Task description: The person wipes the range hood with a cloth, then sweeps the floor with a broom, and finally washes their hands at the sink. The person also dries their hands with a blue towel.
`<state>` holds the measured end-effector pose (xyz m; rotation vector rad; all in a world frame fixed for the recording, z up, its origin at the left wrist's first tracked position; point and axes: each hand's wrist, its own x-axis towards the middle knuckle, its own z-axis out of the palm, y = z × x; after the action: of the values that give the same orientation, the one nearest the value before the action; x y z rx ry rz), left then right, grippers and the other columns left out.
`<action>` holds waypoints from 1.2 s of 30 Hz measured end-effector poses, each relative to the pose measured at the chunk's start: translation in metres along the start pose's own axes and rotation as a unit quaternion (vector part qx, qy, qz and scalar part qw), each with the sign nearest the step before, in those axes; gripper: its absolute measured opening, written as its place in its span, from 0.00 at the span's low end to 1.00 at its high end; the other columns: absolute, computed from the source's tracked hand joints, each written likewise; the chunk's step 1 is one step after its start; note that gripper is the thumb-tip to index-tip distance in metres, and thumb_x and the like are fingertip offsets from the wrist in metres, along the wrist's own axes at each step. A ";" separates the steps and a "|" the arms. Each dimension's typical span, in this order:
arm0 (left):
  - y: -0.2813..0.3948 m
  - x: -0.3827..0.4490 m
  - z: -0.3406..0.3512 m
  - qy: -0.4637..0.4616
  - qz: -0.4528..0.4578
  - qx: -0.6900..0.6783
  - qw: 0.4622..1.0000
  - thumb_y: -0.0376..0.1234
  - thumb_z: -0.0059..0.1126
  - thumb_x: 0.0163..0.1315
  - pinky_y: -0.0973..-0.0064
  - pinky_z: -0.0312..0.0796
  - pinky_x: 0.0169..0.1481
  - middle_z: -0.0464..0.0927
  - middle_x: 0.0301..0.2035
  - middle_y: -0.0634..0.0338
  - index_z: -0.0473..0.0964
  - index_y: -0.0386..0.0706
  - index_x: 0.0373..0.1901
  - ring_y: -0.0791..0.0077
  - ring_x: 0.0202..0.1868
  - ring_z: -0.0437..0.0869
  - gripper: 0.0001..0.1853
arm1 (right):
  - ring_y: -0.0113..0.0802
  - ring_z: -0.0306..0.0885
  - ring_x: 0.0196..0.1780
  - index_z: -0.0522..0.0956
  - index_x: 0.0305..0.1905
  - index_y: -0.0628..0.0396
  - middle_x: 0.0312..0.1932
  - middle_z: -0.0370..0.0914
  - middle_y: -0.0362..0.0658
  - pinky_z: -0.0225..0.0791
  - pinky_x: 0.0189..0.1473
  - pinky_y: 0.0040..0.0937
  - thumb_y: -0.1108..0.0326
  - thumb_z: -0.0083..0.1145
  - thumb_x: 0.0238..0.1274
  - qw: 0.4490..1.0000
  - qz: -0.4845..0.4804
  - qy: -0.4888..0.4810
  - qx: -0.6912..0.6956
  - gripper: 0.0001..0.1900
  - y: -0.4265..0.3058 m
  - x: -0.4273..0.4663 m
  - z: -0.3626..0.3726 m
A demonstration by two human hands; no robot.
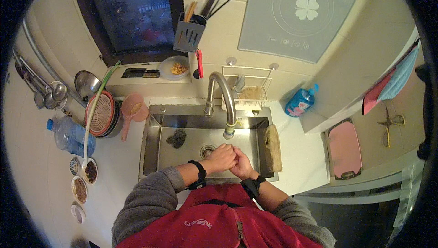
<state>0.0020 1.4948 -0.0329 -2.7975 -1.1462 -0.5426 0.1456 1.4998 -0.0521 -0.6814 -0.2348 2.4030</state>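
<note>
My left hand [221, 158] and my right hand [242, 164] are pressed together over the front part of a stainless steel sink [149, 145], just below the spout of a curved faucet [228, 102]. The fingers of the two hands touch and overlap. Whether anything lies between the palms is hidden. At the left of the basin floor lies a dark scouring pad [177, 138], and the round drain [207, 151] is left of my hands. A folded tan cloth [273, 148] hangs over the sink's right edge.
Left of the sink stand a pink ladle cup [134, 107], stacked colanders [100, 114], a water jug [73, 136], a long scallion [94, 111] and small bowls of food [80, 189]. A cleaver [134, 73] lies on the window ledge. A blue detergent bottle [300, 102] stands at the right.
</note>
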 end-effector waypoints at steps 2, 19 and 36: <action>0.001 -0.002 -0.001 -0.027 -0.040 -0.033 0.998 0.41 0.51 0.54 0.63 0.74 0.32 0.77 0.28 0.53 0.75 0.40 0.24 0.57 0.31 0.81 0.13 | 0.36 0.72 0.56 0.71 0.53 0.55 0.54 0.74 0.44 0.63 0.60 0.35 0.54 0.44 0.69 1.000 0.000 -0.003 -0.010 0.18 0.003 -0.002 0.004; -0.013 -0.023 -0.010 -0.082 -0.105 -0.109 0.985 0.42 0.49 0.57 0.64 0.74 0.35 0.78 0.26 0.56 0.73 0.42 0.27 0.60 0.29 0.82 0.13 | 0.40 0.67 0.62 0.64 0.61 0.59 0.59 0.69 0.47 0.57 0.65 0.39 0.36 0.33 0.66 0.995 0.096 -0.029 -0.025 0.36 0.006 0.008 0.036; -0.035 -0.053 0.025 -0.076 -0.158 -0.124 0.977 0.40 0.50 0.55 0.60 0.73 0.29 0.79 0.23 0.54 0.74 0.43 0.21 0.57 0.26 0.82 0.11 | 0.41 0.63 0.64 0.62 0.62 0.57 0.63 0.65 0.47 0.54 0.68 0.43 0.42 0.32 0.69 0.979 0.103 -0.045 -0.168 0.31 0.024 0.045 0.016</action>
<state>-0.0499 1.4901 -0.0767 -2.9195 -1.6826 -0.5339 0.0945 1.5085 -0.0652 -0.7798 -0.6483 2.6240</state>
